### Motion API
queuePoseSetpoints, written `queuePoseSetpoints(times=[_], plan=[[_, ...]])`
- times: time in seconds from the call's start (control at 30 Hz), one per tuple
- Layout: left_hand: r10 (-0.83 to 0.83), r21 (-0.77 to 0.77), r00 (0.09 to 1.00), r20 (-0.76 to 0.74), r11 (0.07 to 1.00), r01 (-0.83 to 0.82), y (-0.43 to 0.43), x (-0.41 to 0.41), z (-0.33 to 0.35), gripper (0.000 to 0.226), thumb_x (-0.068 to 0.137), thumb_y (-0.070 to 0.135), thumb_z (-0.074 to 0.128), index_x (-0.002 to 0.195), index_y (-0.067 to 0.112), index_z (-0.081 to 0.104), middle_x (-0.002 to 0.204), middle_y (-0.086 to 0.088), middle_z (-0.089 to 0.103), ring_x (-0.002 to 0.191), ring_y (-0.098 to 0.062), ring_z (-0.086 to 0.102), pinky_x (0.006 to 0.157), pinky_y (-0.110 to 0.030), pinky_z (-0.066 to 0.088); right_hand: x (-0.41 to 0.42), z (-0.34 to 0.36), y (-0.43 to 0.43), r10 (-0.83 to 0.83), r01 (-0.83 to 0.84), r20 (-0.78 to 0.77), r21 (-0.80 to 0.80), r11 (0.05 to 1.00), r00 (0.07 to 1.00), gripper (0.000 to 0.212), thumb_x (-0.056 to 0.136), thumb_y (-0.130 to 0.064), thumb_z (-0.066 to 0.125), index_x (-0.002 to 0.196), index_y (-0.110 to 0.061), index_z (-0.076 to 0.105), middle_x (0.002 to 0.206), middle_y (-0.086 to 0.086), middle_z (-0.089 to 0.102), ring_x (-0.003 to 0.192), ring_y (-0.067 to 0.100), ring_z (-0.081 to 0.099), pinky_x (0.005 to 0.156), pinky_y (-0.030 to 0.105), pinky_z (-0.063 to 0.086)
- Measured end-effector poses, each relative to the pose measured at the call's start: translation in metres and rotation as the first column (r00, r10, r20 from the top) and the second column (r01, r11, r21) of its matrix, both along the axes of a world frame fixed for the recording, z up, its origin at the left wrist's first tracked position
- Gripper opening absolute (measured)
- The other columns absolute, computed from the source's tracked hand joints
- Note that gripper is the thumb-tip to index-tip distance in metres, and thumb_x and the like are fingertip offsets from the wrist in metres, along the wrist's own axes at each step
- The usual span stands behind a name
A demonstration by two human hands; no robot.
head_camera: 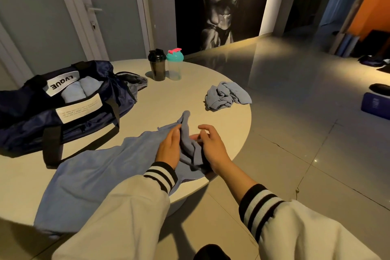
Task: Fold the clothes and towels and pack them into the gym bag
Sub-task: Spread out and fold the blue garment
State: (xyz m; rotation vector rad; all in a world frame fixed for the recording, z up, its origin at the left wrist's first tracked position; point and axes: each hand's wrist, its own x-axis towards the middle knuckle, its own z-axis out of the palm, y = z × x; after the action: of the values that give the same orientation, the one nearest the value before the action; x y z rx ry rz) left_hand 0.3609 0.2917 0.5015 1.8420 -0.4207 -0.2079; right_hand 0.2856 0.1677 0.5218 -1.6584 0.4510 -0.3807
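— Where is the towel (95,175)?

— It lies spread over the near edge of the round table (168,99), with its far end bunched into a ridge between the person's hands.

— And the grip?

— The left hand (168,148) has its fingers curled round that ridge. The right hand (211,148) hovers on the other side with its fingers bent (whether it actually pinches cloth cannot be told).

— The gym bag (63,124)?

— It sits on the table to the left, unzipped, with two rolled towels (73,93) side by side inside.

— Anything else?

— A crumpled cloth (229,95) lies near the right rim, apart from the hands. At the far edge a black shaker (157,65) and a teal-lidded shaker (175,63) stand just beside each other.
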Motion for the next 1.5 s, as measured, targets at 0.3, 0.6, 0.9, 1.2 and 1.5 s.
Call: queuePoseSetpoints(times=[0.3, 0.6, 0.9, 1.2, 1.5], plan=[[-0.054, -0.142, 0.997, -0.062, 0.989, 0.045, 0.020, -0.019, 0.006, 0.066, 0.090, 0.076, 0.034, 0.147, 0.044, 0.043, 0.147, 0.010, 0.048, 0.135, -0.011, 0.046, 0.116, -0.037, 0.036, 0.017, 0.002, 0.025, 0.255, -0.279, -0.137, -0.199, 0.939, 0.957, 0.035, 0.103, -0.030, 0.052, 0.137, -0.023, 0.056, 0.129, -0.005, 0.061, 0.114, 0.015, 0.057, 0.097, 0.034, 0.047], [-0.307, 0.637, 0.911, 0.274, 0.768, 0.067, 0.025, -0.015, -0.005, 0.055, 0.104, 0.056, 0.017, 0.157, 0.040, 0.017, 0.164, 0.007, 0.023, 0.152, -0.015, 0.016, 0.125, -0.043, -0.001, 0.008, -0.001, -0.002, -0.190, 0.104, -0.052, -0.681, 0.724, 0.980, 0.013, 0.095, -0.010, 0.049, 0.084, -0.007, 0.056, 0.086, 0.010, 0.050, 0.076, 0.026, 0.045, 0.062, 0.034, 0.032], [-0.394, 0.802, 0.872, 0.289, 0.597, 0.005, 0.028, -0.021, -0.005, 0.054, 0.107, 0.039, 0.022, 0.159, 0.026, 0.013, 0.166, 0.004, 0.015, 0.153, -0.020, 0.009, 0.124, -0.044, 0.005, 0.005, -0.009, 0.015, 0.053, -0.126, -0.149, -0.547, 0.827, 0.987, 0.040, 0.105, -0.033, 0.045, 0.141, -0.018, 0.053, 0.140, 0.009, 0.055, 0.128, 0.028, 0.050, 0.102, 0.034, 0.040], [-0.317, 0.855, 0.926, 0.204, 0.518, -0.010, 0.057, -0.008, -0.002, 0.058, 0.104, 0.056, 0.014, 0.158, 0.039, 0.007, 0.168, 0.007, -0.002, 0.154, -0.018, -0.003, 0.123, -0.049, -0.004, 0.006, -0.005, -0.010, -0.232, 0.219, 0.023, -0.430, 0.876, 0.972, 0.017, 0.098, -0.009, 0.046, 0.108, -0.012, 0.061, 0.109, 0.002, 0.056, 0.104, 0.027, 0.057, 0.078, 0.020, 0.044], [-0.299, 0.765, 0.908, 0.295, 0.644, -0.036, 0.011, -0.009, 0.022, 0.051, 0.104, 0.034, 0.035, 0.154, 0.029, 0.028, 0.164, -0.001, 0.023, 0.150, -0.024, 0.019, 0.123, -0.048, 0.012, -0.003, -0.029, -0.024, -0.177, -0.238, -0.385, -0.807, 0.540, 0.906, 0.044, 0.102, -0.036, 0.043, 0.145, -0.030, 0.047, 0.154, 0.020, 0.029, 0.140, 0.042, 0.025, 0.113, 0.047, 0.030]])
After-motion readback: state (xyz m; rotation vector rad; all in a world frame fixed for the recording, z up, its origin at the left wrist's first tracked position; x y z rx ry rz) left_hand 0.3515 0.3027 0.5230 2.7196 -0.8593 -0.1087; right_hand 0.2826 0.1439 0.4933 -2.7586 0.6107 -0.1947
